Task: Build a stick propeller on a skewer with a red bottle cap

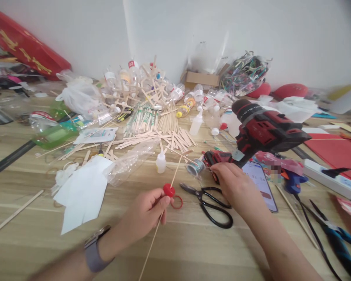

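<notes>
Now | left hand (148,210) pinches skewer (175,171) (through red cap (169,190)) | right hand (236,187) grips drill (263,130) | cardboard box (200,79): contents unclear

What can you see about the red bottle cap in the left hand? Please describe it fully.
The red bottle cap looks like small round plastic, with a thin wooden skewer running through it. The left hand pinches it between fingertips, just above the wooden table. A loose red ring lies beside it, near the black scissors.
</notes>
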`<state>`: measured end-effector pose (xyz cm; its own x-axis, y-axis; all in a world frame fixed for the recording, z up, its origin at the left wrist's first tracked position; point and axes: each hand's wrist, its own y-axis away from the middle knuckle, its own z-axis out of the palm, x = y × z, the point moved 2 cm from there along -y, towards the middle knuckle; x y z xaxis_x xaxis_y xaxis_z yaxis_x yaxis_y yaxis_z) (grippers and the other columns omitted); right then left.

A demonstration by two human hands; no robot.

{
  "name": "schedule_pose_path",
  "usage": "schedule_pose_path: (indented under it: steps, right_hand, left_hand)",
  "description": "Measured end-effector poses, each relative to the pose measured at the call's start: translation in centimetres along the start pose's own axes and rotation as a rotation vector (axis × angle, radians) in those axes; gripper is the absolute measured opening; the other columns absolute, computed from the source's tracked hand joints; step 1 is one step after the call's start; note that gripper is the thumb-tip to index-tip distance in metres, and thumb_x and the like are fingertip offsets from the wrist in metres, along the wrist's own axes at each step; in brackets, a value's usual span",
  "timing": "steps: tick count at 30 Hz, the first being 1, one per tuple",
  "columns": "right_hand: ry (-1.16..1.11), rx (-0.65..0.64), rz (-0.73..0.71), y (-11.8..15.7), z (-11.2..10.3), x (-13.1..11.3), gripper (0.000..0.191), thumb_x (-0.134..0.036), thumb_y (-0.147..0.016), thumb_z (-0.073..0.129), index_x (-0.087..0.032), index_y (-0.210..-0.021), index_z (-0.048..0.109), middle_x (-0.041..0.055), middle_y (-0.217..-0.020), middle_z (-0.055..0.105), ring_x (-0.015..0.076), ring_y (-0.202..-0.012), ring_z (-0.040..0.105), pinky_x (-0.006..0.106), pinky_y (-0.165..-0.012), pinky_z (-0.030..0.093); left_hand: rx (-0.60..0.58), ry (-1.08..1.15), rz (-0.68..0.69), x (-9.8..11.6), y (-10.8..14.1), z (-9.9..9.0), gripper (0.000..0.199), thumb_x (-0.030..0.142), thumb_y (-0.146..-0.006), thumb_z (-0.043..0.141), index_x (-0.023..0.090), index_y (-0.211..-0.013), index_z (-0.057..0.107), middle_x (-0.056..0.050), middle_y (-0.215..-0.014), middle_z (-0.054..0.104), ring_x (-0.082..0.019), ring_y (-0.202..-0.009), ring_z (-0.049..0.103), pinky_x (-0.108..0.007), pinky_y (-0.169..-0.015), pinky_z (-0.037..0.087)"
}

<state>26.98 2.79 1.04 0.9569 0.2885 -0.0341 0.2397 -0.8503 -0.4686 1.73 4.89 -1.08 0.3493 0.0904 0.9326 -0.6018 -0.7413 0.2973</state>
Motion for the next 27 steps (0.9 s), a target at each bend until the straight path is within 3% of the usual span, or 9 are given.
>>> schedule_pose_path:
  steps: [3,7,13,17,20,23,26,27]
  right_hand:
    - [-0.134,0.148,0.09,0.1,-0.9,-0.1,0.014,-0.017,-0.094,0.041,-0.02,-0.094,0.055,0.0083,-0.083,0.067,0.0231,-0.077,0.065,0.033,-0.068,0.051]
    - [-0.271,0.16,0.256,0.4,-1.2,-0.7,0.014,-0.025,-0.096,0.041,-0.023,-0.092,0.054,0.0048,-0.078,0.067,0.0198,-0.064,0.065,0.03,-0.058,0.048]
    - [-0.533,0.236,0.356,1.1,-1.3,-1.3,0.015,-0.032,-0.098,0.041,-0.023,-0.093,0.051,0.0039,-0.076,0.065,0.0174,-0.066,0.063,0.029,-0.06,0.05]
    - [-0.544,0.063,0.241,0.8,-1.2,-2.6,0.012,-0.031,-0.095,0.046,-0.023,-0.089,0.052,-0.0002,-0.064,0.062,0.0149,-0.052,0.059,0.025,-0.05,0.045]
    - [-0.503,-0.092,0.048,0.5,-1.0,-3.9,0.016,-0.025,-0.095,0.044,-0.022,-0.085,0.056,0.0023,-0.069,0.067,0.0164,-0.058,0.063,0.026,-0.054,0.045]
    - [-0.482,-0.222,-0.064,0.4,-0.5,-4.8,0.018,-0.02,-0.095,0.043,-0.021,-0.086,0.059,0.0037,-0.073,0.07,0.0167,-0.062,0.065,0.025,-0.056,0.045]
    - [-0.4,-0.272,-0.138,0.4,0.0,-5.4,0.02,-0.019,-0.096,0.042,-0.02,-0.087,0.06,0.0025,-0.073,0.07,0.0149,-0.062,0.065,0.023,-0.055,0.043]
    - [-0.369,-0.269,-0.166,0.4,0.2,-5.6,0.021,-0.019,-0.097,0.042,-0.02,-0.086,0.06,0.0023,-0.073,0.07,0.0145,-0.062,0.065,0.023,-0.054,0.042]
  left_hand:
    - [0.033,-0.018,-0.009,0.3,-0.5,0.2,0.033,0.046,-0.094,0.039,0.018,-0.082,0.053,0.004,-0.058,0.057,-0.01,-0.046,0.041,-0.022,-0.048,0.032]
    - [0.104,-0.17,-0.001,0.9,-1.6,0.4,0.034,0.043,-0.094,0.038,0.02,-0.072,0.048,0.004,-0.057,0.057,-0.012,-0.047,0.046,-0.024,-0.051,0.034]
    - [0.178,-0.359,0.104,1.5,-3.9,0.7,0.03,0.034,-0.096,0.035,0.02,-0.072,0.046,0.002,-0.061,0.058,-0.015,-0.06,0.055,-0.027,-0.06,0.037]
    - [0.174,-0.442,0.126,1.7,-4.3,0.6,0.024,0.028,-0.095,0.036,0.019,-0.079,0.052,0.0,-0.071,0.061,-0.017,-0.066,0.056,-0.028,-0.063,0.04]
    - [0.194,-0.438,0.134,1.3,-3.6,0.3,0.024,0.028,-0.095,0.037,0.017,-0.104,0.057,-0.004,-0.088,0.066,-0.02,-0.08,0.061,-0.031,-0.072,0.045]
    - [0.237,-0.491,0.157,0.9,-2.1,0.2,0.034,0.028,-0.096,0.038,0.017,-0.125,0.05,-0.009,-0.107,0.066,-0.023,-0.098,0.061,-0.038,-0.086,0.047]
    - [0.335,-0.666,0.219,1.6,0.3,0.8,0.032,0.027,-0.097,0.036,0.016,-0.122,0.052,-0.014,-0.119,0.062,-0.027,-0.108,0.058,-0.043,-0.091,0.046]
    - [0.326,-0.73,0.251,2.1,1.1,1.3,0.031,0.026,-0.098,0.032,0.017,-0.115,0.057,-0.013,-0.114,0.064,-0.027,-0.103,0.061,-0.042,-0.088,0.048]
